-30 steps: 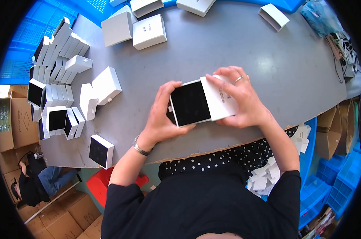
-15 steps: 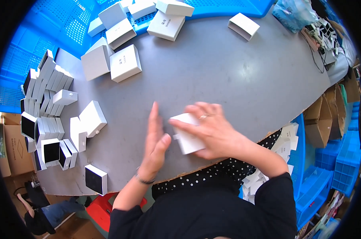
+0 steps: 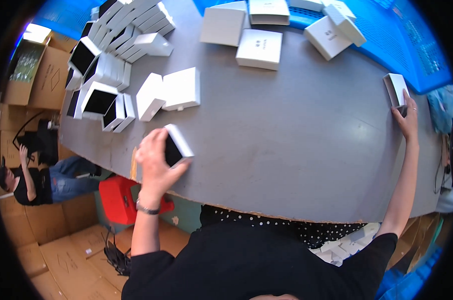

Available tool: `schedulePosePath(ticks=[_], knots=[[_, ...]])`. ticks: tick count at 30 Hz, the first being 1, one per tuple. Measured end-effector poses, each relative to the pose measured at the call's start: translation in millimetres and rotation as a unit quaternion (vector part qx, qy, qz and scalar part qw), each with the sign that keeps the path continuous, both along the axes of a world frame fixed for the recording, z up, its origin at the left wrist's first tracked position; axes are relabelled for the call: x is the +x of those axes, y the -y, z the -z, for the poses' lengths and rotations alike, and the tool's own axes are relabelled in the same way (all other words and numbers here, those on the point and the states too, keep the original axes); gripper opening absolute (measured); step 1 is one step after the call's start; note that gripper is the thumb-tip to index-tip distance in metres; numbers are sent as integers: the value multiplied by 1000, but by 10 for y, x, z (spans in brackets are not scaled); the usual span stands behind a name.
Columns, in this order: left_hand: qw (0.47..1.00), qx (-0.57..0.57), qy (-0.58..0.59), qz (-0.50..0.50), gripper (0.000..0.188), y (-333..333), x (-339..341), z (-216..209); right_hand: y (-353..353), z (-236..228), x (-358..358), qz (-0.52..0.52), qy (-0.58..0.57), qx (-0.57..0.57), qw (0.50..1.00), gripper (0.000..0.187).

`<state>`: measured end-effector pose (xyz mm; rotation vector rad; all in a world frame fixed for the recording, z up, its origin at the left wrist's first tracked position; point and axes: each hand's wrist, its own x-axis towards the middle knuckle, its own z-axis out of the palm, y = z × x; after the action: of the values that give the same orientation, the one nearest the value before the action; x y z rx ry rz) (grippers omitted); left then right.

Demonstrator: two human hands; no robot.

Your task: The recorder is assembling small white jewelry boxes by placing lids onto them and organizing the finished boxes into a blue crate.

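Note:
Near the front left table edge, my left hand (image 3: 155, 159) is closed round a shallow white box (image 3: 180, 141) with a black face, tilted a little. Far to the right, my stretched right arm ends at a white box sleeve (image 3: 397, 85) with an open side. My right hand (image 3: 408, 119) grips its near end between thumb and fingers. Left of centre, two white boxes with small tabs (image 3: 182, 89) lean together, beyond my left hand. Stacked rows of white boxes with black faces (image 3: 106, 70) stand at the far left.
White sleeves (image 3: 259, 49) lie at the back, some resting on a blue crate (image 3: 411, 55). A red stool (image 3: 117, 199) stands below the left table edge. Another person (image 3: 41, 180) is at the far left among cardboard cartons (image 3: 56, 220). White pieces (image 3: 344, 247) lie below the right front edge.
My view has turned left. My hands have spread apart: the left has taken the black-faced box, the right has reached the lone sleeve. The white box my right hand held is no longer in it.

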<state>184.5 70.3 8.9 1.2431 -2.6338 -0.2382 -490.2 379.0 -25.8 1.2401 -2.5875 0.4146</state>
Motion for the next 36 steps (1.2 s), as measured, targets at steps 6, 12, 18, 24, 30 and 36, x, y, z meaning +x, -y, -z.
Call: schedulePosePath(ticks=[6, 12, 18, 24, 30, 36], knots=[[990, 65, -5, 127, 102, -370, -570, -215, 453, -189, 2094, -55, -36, 64, 996, 72], [977, 84, -31, 192, 105, -339, -891, -77, 281, -383, 2871, -95, -66, -36, 993, 58], [944, 47, -107, 308, 110, -176, -1106, 4, 257, -433, 2762, -108, 445, -246, 854, 56], [942, 122, -111, 293, 110, -210, -1218, 129, 347, -399, 2531, 5, 369, -233, 900, 54], [944, 87, -128, 291, 108, -192, -1393, 219, 511, -317, 2869, -221, 148, -214, 940, 57], [936, 112, -127, 307, 106, -190, -1578, 194, 734, -176, 2460, -75, 84, -67, 991, 83]])
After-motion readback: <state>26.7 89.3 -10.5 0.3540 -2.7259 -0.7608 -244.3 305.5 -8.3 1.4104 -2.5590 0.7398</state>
